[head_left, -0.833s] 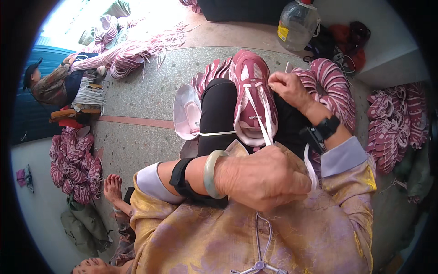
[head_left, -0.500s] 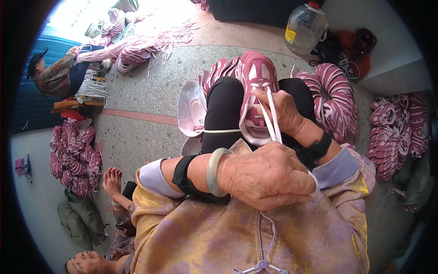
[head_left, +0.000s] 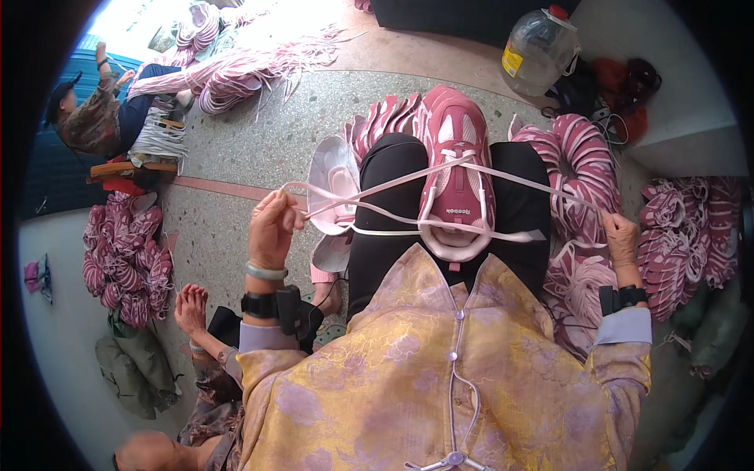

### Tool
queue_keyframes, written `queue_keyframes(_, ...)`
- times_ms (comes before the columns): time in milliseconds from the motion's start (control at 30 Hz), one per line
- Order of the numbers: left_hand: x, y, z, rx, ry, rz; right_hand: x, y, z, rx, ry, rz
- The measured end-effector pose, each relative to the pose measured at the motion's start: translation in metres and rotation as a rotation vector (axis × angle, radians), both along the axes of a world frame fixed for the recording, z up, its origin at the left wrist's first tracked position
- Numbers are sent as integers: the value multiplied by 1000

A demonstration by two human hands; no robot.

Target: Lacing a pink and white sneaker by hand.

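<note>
A pink sneaker upper [head_left: 458,188] lies between my thighs, its toe pointing away and its heel opening toward me. Pale pink shoelace [head_left: 542,186] runs from its top eyelets out to both sides. My left hand [head_left: 275,228], raised left of the upper, is closed on one length of it, and a loop bends around the fingers. Out to the right, my right hand [head_left: 621,235] pinches the other length, stretched nearly straight. A loose lace end trails across the heel opening onto my right thigh. A white band [head_left: 385,231] circles my left thigh.
White-lined shoe pieces [head_left: 323,161] sit beside my left knee. Ringed pink uppers [head_left: 589,149] and a lace bundle [head_left: 585,292] lie right. More uppers [head_left: 129,263] are stacked left. A clear jug [head_left: 538,55] stands ahead. Two people [head_left: 88,122] sit nearby, upper left and lower left.
My hands were together over the upper with the laces; they have moved far apart, left and right, drawing the laces out sideways. The person at upper left has raised an arm.
</note>
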State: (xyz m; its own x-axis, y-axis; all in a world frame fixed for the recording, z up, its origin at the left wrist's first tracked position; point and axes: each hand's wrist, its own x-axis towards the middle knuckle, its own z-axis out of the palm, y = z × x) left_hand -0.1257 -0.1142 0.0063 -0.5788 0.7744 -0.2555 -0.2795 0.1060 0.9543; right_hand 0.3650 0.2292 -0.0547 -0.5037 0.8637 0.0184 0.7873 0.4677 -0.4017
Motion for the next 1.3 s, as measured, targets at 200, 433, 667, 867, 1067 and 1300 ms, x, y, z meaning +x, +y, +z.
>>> queue_keyframes(200,-23,9,-69,-646,184,133,-82,-31,13,224,-32,390)
queue_keyframes(433,87,117,-29,38,1048,-140,-192,-78,19,137,423,617)
queue_keyframes(667,96,120,-20,-295,1107,-549,-193,-88,24,188,287,671)
queue_keyframes(867,104,93,-3,-156,1279,-576,-181,-85,21,120,334,557)
queue_keyframes(1067,78,85,-12,-241,1253,-519,-163,-67,20,90,348,524)
queue_keyframes(1300,-44,3,-4,-541,1353,-497,-1,42,4,78,178,307)
